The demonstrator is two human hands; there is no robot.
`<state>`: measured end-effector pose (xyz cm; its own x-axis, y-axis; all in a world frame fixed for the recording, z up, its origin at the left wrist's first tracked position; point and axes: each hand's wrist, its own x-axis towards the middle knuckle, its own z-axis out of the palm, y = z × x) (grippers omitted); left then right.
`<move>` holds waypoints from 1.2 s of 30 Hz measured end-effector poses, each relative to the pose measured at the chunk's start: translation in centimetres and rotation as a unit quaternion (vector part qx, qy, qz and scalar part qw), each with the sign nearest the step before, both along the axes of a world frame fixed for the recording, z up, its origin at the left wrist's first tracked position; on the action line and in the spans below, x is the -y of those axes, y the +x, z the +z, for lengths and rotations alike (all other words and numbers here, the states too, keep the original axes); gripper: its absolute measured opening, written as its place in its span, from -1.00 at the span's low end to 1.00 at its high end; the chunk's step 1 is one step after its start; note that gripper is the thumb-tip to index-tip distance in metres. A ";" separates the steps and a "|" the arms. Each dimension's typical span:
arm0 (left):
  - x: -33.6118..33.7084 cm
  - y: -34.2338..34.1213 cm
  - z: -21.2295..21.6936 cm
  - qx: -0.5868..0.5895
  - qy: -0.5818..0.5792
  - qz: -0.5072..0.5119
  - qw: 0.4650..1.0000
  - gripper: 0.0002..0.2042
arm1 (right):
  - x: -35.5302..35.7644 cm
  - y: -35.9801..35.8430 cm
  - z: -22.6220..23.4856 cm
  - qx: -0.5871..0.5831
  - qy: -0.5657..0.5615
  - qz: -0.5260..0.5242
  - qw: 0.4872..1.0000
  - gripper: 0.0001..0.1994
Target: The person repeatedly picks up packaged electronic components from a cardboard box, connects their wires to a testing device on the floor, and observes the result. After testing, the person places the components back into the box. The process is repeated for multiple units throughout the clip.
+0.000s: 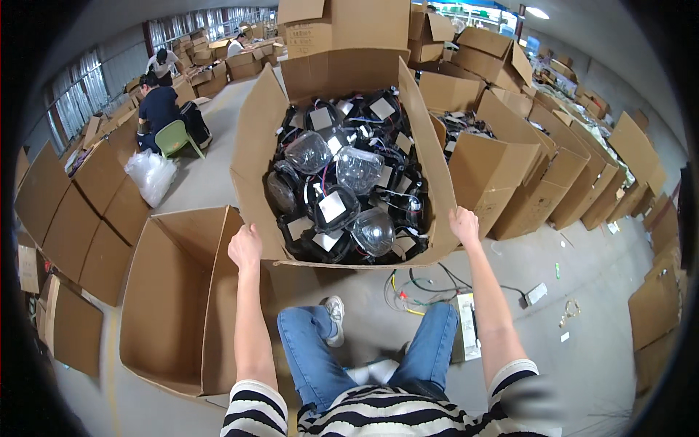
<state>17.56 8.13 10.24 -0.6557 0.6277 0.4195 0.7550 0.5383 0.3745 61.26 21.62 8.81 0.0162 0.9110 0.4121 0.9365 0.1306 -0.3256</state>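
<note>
A large open cardboard box [440,156] stands in front of me, its flaps raised. Inside lies a heap of black plastic device parts [320,120] with wires and white square patches. Several clear domed covers [359,170] rest among them. My left hand [245,246] is closed at the box's near left edge, and my right hand [464,224] grips the near right edge. Both arms reach forward on either side of my knees. The fingertips of both hands are partly hidden.
A second open box [171,306] stands at my left. Cables [426,284] and a power strip [466,328] lie on the floor near my right knee. More filled boxes [502,171] line the right. A person [158,109] sits on a green chair [177,138] beside a plastic bag [151,177].
</note>
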 end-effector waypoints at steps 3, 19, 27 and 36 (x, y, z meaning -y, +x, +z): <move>2.3 0.8 -1.6 -0.017 0.010 0.000 1.000 -0.70 | 2.7 0.8 -1.2 0.011 0.004 -0.003 1.000 -0.70; 23.7 9.1 -14.4 0.247 -0.084 -0.053 0.964 -0.67 | 25.4 7.0 -15.7 -0.327 -0.157 -0.091 0.927 -0.68; 24.1 8.1 -16.8 0.327 0.044 -0.089 0.940 -0.64 | 25.3 6.5 -15.8 -0.311 -0.121 -0.056 0.941 -0.73; 23.2 7.4 -13.6 0.414 0.077 -0.054 0.905 -0.75 | 23.5 5.1 -11.2 -0.305 -0.156 -0.047 0.938 -0.74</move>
<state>24.92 -15.05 -3.32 -0.7232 0.6834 -0.1000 0.2255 0.3704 0.9011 66.41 -1.88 -2.43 0.2495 0.9683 0.0142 0.5663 -0.1339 -0.8133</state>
